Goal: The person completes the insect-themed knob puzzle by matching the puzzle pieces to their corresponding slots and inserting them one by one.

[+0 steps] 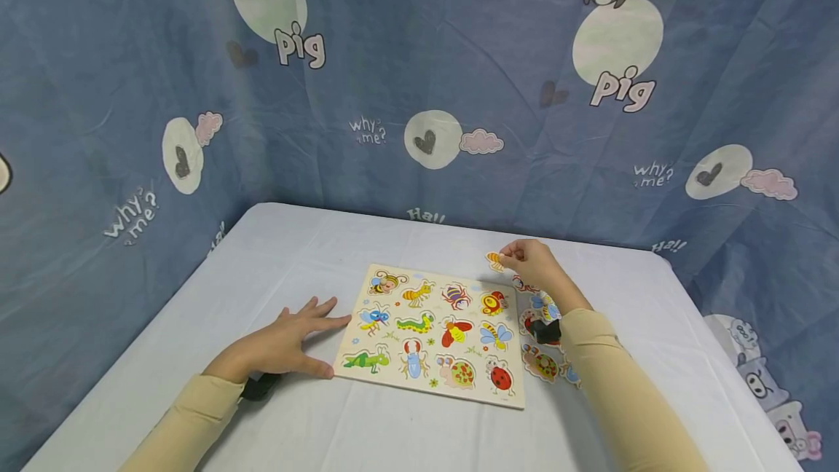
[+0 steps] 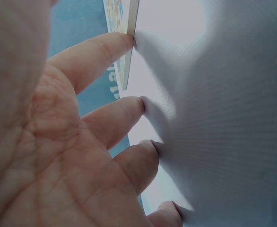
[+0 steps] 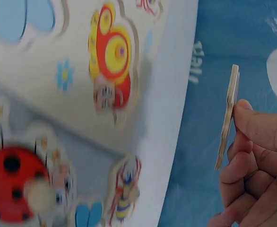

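A wooden insect puzzle board [image 1: 393, 379] lies on the white table, its insect pictures in rows. My left hand [image 1: 288, 341] is spread at the board's left side, thumb and index finger touching its edge; in the left wrist view a fingertip [image 2: 122, 43] meets that edge and the others rest on the cloth. Beyond the board's far right corner, my right hand [image 1: 534, 264] pinches a small orange-striped puzzle piece [image 1: 494, 261] between thumb and fingers. The right wrist view shows this piece [image 3: 227, 116] edge-on, raised off the table.
Right of the board lie several loose pieces: a snail [image 1: 540, 364], a ladybug [image 3: 15, 189] with a round knob, and a striped insect [image 3: 124, 196]. My right forearm and a black wrist device [image 1: 545, 331] partly cover them. A blue patterned curtain [image 1: 393, 188] hangs behind the table.
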Tool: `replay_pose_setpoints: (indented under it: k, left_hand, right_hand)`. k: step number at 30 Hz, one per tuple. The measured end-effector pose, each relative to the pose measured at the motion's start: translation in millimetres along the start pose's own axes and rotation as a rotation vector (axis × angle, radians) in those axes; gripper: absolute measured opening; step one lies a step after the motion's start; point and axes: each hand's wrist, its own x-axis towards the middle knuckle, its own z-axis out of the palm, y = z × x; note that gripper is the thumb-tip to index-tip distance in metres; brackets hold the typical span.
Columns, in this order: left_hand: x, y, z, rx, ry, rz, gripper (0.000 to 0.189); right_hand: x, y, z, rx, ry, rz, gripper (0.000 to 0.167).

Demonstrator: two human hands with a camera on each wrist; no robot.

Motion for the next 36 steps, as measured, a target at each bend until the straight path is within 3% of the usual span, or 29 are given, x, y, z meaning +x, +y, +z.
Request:
replay_pose_setpoints:
  k: [17, 36]
  left_hand:
    - [-1.3, 4.0, -1.4, 0.009, 0.003, -0.001, 0.094]
    - [-2.2, 4.1, -2.0, 0.000, 0.004, 0.005, 0.093]
  right_hand:
    - [14.7, -43, 57, -0.050, -0.127, -0.105, 0.017]
    - [13.8, -74, 104, -0.074, -0.240, -0.123, 0.010]
